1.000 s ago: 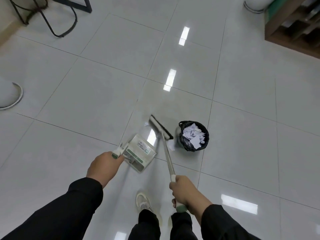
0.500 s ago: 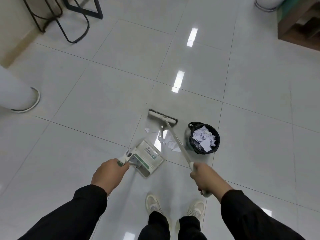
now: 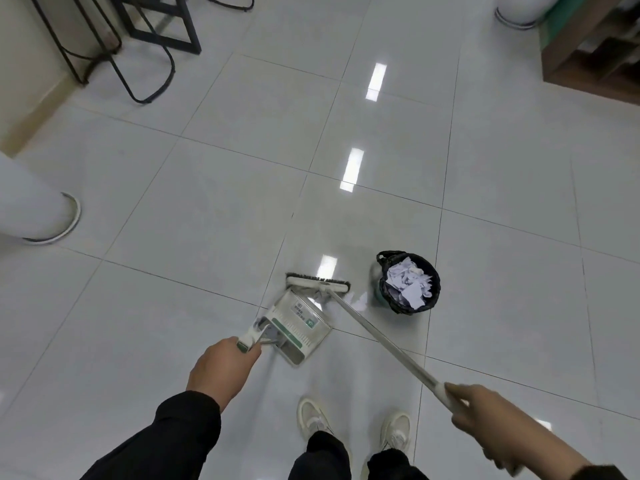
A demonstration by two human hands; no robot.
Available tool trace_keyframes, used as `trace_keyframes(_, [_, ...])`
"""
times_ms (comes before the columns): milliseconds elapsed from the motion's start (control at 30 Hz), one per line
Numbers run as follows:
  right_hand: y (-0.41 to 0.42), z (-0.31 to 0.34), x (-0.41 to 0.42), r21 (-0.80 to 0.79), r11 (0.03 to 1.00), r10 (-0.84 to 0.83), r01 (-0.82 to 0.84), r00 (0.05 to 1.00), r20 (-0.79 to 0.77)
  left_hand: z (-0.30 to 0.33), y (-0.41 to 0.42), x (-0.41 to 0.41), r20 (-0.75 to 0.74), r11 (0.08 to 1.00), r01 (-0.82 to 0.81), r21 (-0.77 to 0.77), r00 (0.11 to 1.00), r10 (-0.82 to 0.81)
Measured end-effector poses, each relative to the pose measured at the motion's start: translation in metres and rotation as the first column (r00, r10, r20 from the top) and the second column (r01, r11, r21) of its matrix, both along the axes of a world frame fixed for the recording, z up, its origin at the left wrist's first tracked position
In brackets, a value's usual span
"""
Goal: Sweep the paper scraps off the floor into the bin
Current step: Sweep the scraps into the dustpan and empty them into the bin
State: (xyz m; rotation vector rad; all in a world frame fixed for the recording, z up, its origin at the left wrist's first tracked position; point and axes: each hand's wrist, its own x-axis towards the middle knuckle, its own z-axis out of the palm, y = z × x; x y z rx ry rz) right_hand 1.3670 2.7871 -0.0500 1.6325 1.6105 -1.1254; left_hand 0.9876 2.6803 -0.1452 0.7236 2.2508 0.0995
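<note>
My left hand (image 3: 221, 367) grips the handle of a white dustpan (image 3: 299, 323) with a green stripe, which lies flat on the tiled floor. My right hand (image 3: 474, 408) grips the long white handle of a broom (image 3: 377, 336). The broom head (image 3: 317, 281) sits at the dustpan's far open edge. A few white paper scraps (image 3: 356, 301) lie between the pan and the bin. The small black-lined bin (image 3: 408, 282), full of crumpled white paper, stands on the floor just right of the broom head.
My two white shoes (image 3: 313, 419) are below the dustpan. Black metal chair legs (image 3: 138, 53) stand at the top left, a white rounded base (image 3: 38, 209) at the left, a wooden shelf unit (image 3: 595, 46) at the top right.
The broom head has been pulled toward me up to the dustpan's mouth, taking scraps with it. My right hand has swung out to the right. The left hand has held the pan in place.
</note>
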Motion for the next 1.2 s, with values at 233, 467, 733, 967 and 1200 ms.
trace_keyframes(233, [-0.049,0.000,0.011,-0.001,0.967,-0.254,0.255,0.961,-0.110,0.014,-0.035,-0.021,-0.029,1.000,0.018,0.022,0.999,-0.017])
trace_keyframes(467, [-0.085,-0.015,0.003,0.038,0.968,-0.246,0.248,0.968,-0.048,0.027,-0.035,-0.051,-0.077,0.987,0.156,0.033,0.985,-0.153])
trace_keyframes(733, [-0.119,-0.059,-0.116,0.029,0.902,-0.431,0.431,0.902,-0.001,0.025,0.000,-0.124,-0.069,0.943,0.332,0.021,0.942,-0.329])
trace_keyframes(967, [-0.138,-0.090,-0.275,-0.055,0.825,-0.565,0.562,0.821,-0.088,0.005,0.052,-0.220,-0.048,0.890,0.456,0.015,0.889,-0.455])
trace_keyframes(1200, [-0.142,-0.008,-0.319,-0.229,0.728,-0.681,0.647,0.722,-0.126,-0.002,0.089,-0.234,-0.021,0.864,0.500,0.058,0.866,-0.500])
